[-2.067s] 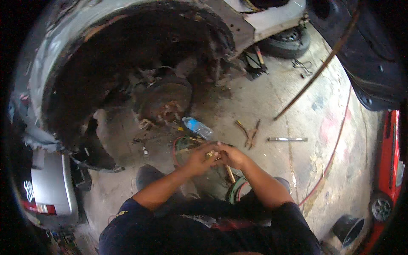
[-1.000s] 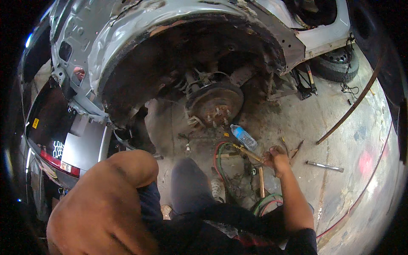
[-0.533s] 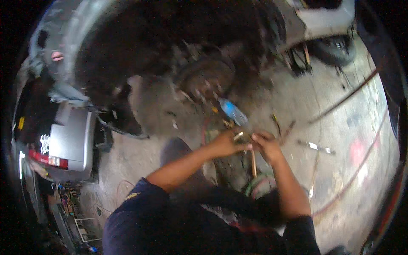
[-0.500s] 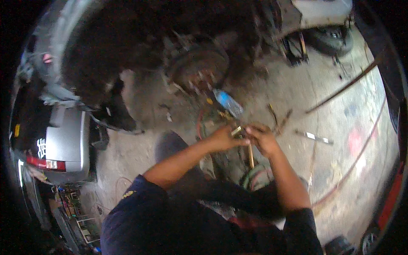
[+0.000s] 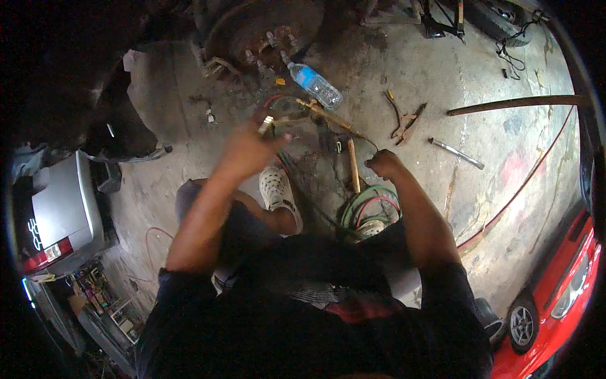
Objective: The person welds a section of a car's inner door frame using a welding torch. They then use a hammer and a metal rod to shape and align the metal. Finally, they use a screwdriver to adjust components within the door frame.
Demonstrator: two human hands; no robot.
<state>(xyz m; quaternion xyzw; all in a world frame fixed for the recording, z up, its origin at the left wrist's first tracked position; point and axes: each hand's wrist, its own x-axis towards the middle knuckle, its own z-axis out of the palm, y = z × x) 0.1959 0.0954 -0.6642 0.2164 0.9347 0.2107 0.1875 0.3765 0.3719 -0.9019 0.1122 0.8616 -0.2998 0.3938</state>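
Observation:
My left hand (image 5: 243, 153) is raised over the floor on the left, its fingers closed round a small shiny brass-coloured cylinder (image 5: 267, 124). The thumb sticks out to the right; the exact kind of cylinder is unclear. A brass gas torch (image 5: 334, 118) lies slanting across the middle. Its thin bent tip runs to the fingers of my right hand (image 5: 386, 165), which is closed at that end. Beneath my right hand is a wooden handle (image 5: 353, 165), and green and red hoses (image 5: 348, 211) lie coiled by my shoe.
A water bottle (image 5: 317, 86) lies below a rusty wheel hub (image 5: 252, 31). To the right are rusty pliers (image 5: 407, 121), a metal rod (image 5: 456, 153) and a long bar (image 5: 514, 105). A red car (image 5: 555, 303) and a silver car part (image 5: 66, 202) flank the floor.
My hands were together at the brass-coloured cylinder. They have parted: the left moved left and up with it, the right went down to the torch tip. The view has shifted.

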